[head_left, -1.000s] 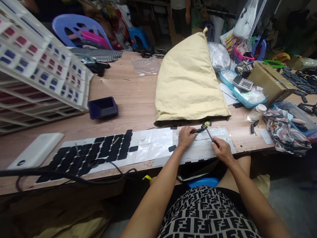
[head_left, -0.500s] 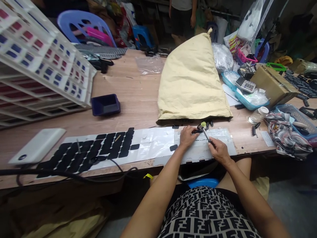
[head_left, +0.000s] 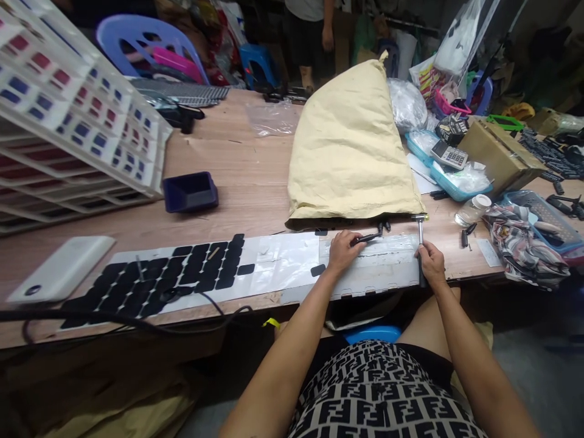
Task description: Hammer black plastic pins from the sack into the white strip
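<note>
My right hand (head_left: 431, 261) is closed round the dark handle of a small hammer (head_left: 420, 234), at the right end of a grey-white board (head_left: 378, 277). The hammer's head, with a yellowish face, points away from me near the front right corner of a cream sack (head_left: 347, 146). Over the board's left part, my left hand (head_left: 343, 250) pinches a slim black piece (head_left: 364, 238) whose kind I cannot make out. Small black parts (head_left: 387, 225) lie just beyond it, by the sack's edge.
Left of the board lies a white sheet (head_left: 287, 261) with rows of black pads. A navy tray (head_left: 190, 192), a white slab-like device (head_left: 64, 267) and a tilted white crate (head_left: 91, 121) fill the left. A jar (head_left: 474, 208) and blue baskets stand right. A person (head_left: 310, 36) is behind the table.
My right hand has carried the hammer to the right, away from the black piece. My left hand keeps its place on the piece. The person behind has shifted left.
</note>
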`<state>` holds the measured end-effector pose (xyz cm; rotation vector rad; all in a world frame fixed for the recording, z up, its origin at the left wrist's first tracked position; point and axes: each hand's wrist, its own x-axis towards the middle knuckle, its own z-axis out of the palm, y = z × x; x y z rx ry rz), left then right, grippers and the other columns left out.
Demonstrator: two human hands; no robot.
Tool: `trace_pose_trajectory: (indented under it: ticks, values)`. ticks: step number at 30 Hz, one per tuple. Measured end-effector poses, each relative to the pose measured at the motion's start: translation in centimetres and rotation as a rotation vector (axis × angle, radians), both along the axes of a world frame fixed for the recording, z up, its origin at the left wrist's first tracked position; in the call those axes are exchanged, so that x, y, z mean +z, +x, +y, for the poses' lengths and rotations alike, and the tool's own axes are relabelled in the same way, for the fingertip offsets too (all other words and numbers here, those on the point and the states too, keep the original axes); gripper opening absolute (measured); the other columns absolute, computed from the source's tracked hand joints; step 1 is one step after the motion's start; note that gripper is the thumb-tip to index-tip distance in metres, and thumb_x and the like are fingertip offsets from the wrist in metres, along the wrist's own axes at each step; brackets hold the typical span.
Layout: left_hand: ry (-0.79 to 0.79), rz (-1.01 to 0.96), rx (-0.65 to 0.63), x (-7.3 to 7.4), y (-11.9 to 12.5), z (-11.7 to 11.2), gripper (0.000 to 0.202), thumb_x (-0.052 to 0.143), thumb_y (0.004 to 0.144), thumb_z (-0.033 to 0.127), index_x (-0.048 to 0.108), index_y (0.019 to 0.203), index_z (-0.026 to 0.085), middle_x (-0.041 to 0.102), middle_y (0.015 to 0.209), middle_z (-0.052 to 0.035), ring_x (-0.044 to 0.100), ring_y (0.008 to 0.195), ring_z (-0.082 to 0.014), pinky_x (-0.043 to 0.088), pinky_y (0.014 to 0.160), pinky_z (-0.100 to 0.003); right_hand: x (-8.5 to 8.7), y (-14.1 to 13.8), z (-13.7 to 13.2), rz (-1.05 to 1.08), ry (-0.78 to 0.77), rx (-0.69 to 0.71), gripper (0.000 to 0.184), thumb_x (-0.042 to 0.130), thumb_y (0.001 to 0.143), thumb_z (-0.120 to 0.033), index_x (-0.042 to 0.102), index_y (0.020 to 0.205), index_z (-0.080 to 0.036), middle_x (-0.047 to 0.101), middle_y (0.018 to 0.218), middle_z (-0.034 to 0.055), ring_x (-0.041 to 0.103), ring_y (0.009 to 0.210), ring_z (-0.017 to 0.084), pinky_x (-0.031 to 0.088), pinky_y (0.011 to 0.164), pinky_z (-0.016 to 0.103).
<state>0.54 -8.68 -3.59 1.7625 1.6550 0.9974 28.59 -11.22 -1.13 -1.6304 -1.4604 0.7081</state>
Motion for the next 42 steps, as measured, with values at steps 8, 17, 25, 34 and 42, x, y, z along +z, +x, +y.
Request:
trace_pose_trajectory:
  ticks: [8, 17, 25, 34, 42]
  values:
    - [-0.100, -0.119, -0.440, -0.8, -0.3, -14.9, 0.031, 0.060, 0.091, 0.047, 0.073, 0.111, 0.027, 0.074, 0.087, -0.0049, 0.067, 0.076, -0.0183, 0.053, 0.076, -0.030, -0.9, -0.1, 0.1, 0.062, -0.033, 0.008, 0.033, 0.056, 0.087, -0.043, 0.071, 0.102, -0.019, 0.061, 0.070, 0.0000, 0.053, 0.066, 0.016, 0.041, 0.061, 0.025]
    - [-0.561, 0.305, -0.290, -4.8, -0.3, -16.8, 0.033, 0.060, 0.089, 0.035, 0.072, 0.119, 0.028, 0.074, 0.082, -0.0043, 0.071, 0.084, -0.0249, 0.049, 0.073, -0.031, -1.4, 0.1, 0.1, 0.026, -0.014, 0.005, 0.036, 0.055, 0.087, -0.045, 0.072, 0.106, -0.019, 0.063, 0.072, 0.0002, 0.058, 0.070, 0.017, 0.045, 0.069, 0.027]
    - [-0.165, -0.079, -0.114, 3.2, 4.6, -5.9, 0.024, 0.059, 0.090, 0.040, 0.072, 0.091, 0.020, 0.066, 0.070, -0.0009, 0.061, 0.066, -0.0163, 0.045, 0.066, -0.027, -1.1, -0.2, 0.0, 0.020, -0.014, -0.006, 0.036, 0.056, 0.087, -0.043, 0.072, 0.108, -0.019, 0.064, 0.070, -0.0003, 0.059, 0.069, 0.018, 0.046, 0.071, 0.028]
    - [-0.185, 0.200, 0.124, 0.7, 6.2, 4.2, 0.016, 0.064, 0.085, 0.033, 0.071, 0.095, 0.023, 0.064, 0.102, -0.0087, 0.060, 0.097, -0.0279, 0.046, 0.077, -0.036, -1.4, -0.1, -0.2, 0.074, 0.005, -0.005, 0.035, 0.054, 0.087, -0.041, 0.072, 0.105, -0.018, 0.064, 0.070, -0.0001, 0.059, 0.067, 0.017, 0.046, 0.068, 0.027]
    - [-0.030, 0.216, 0.024, -1.1, 1.4, 1.9, 0.021, 0.072, 0.081, 0.032, 0.073, 0.101, 0.026, 0.067, 0.101, -0.0047, 0.055, 0.099, -0.0263, 0.042, 0.089, -0.038, -1.2, -0.2, -0.1, 0.020, -0.007, -0.013, 0.036, 0.055, 0.087, -0.042, 0.072, 0.107, -0.018, 0.065, 0.070, 0.0004, 0.061, 0.067, 0.018, 0.047, 0.069, 0.028]
